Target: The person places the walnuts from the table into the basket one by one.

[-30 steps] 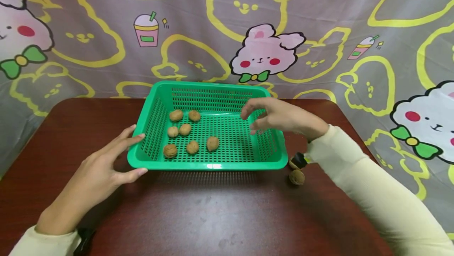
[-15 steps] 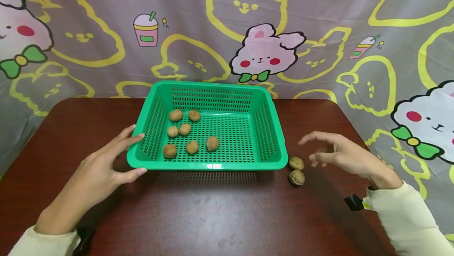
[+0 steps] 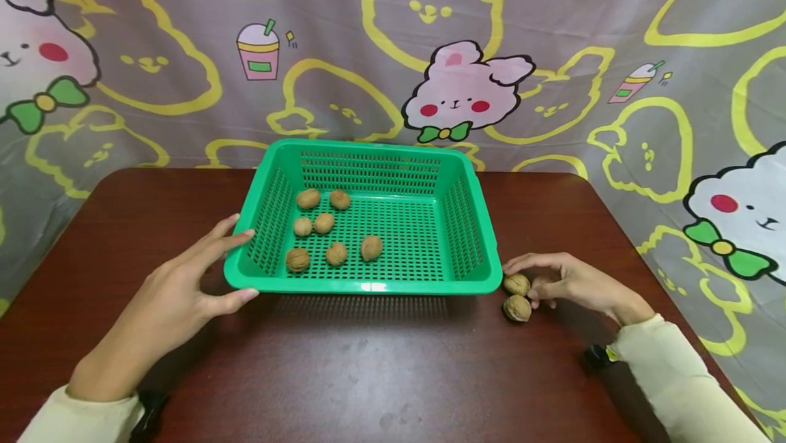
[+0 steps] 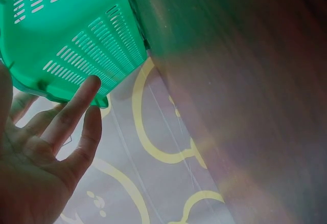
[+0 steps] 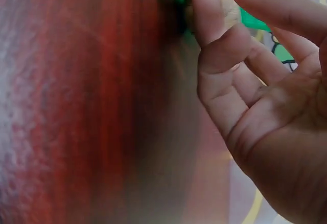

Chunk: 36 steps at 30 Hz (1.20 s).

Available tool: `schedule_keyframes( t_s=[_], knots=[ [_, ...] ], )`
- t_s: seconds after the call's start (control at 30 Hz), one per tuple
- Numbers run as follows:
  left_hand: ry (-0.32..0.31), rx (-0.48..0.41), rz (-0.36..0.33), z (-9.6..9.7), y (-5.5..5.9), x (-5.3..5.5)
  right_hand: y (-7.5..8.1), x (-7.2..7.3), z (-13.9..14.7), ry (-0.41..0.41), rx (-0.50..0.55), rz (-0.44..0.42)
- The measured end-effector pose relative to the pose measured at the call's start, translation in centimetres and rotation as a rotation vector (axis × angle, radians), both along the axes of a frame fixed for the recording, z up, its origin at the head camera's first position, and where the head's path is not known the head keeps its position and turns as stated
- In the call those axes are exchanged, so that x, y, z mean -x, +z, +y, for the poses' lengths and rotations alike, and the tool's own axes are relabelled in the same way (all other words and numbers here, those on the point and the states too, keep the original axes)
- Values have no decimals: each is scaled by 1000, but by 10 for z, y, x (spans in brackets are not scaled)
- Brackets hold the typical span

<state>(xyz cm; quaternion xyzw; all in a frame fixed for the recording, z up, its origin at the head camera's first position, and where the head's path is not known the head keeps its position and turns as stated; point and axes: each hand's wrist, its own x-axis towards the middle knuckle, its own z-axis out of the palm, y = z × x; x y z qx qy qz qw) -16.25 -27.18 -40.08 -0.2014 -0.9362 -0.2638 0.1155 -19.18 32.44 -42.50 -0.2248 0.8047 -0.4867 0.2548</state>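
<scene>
A green plastic basket [image 3: 368, 286] stands on the table with several walnuts [image 3: 371, 248] lying on its slotted floor, mostly in the left half. My left hand [image 3: 166, 299] touches the basket's left rim and front left corner with fairly straight fingers; the left wrist view has the fingertips against the green side. Outside the basket's front right corner lie two walnuts. My right hand [image 3: 577, 286] has its curled index finger and thumb around the farther walnut [image 3: 516, 284]. The nearer walnut [image 3: 518, 308] sits beside it, close to the thumb. In the right wrist view, the thumb partly hides a walnut.
The dark reddish-brown table [image 3: 368, 375] extends in front of and on both sides of the basket. Behind it hangs a grey cloth [image 3: 344, 33] with cartoon rabbits and yellow outlines, close to the table's back edge.
My right hand has moved from over the basket out to the right, then down and left onto the farther loose walnut. My left hand keeps its place on the basket.
</scene>
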Motion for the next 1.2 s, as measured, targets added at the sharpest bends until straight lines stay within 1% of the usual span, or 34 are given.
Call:
schedule_keyframes(
  t_s=[0.2,0.37,0.47,0.6,0.67,0.73,0.87,0.97,1.07,1.13,1.2],
  knots=[
    [3,2,-8,1,1,0,-9,4,3,19,57,-37],
    [2,4,-3,0,1,-1,-13,6,2,2,43,-13],
    [2,5,-1,0,1,0,-12,7,2,-23,29,0],
    [5,5,-10,0,1,0,-5,9,3,-67,53,27],
    [8,6,-14,0,2,0,2,11,2,-94,72,49],
    [10,7,-18,0,2,-1,13,12,0,-126,68,80],
    [9,6,-13,-1,2,-1,42,13,-10,-200,40,149],
    [8,6,-7,-2,2,-1,65,16,-22,-246,64,173],
    [7,9,-6,-2,2,-2,86,23,-39,-257,135,176],
    [4,7,-8,-1,1,-1,98,27,-53,-250,178,173],
    [-1,3,-15,0,1,-1,109,31,-69,-241,196,166]
  ],
)
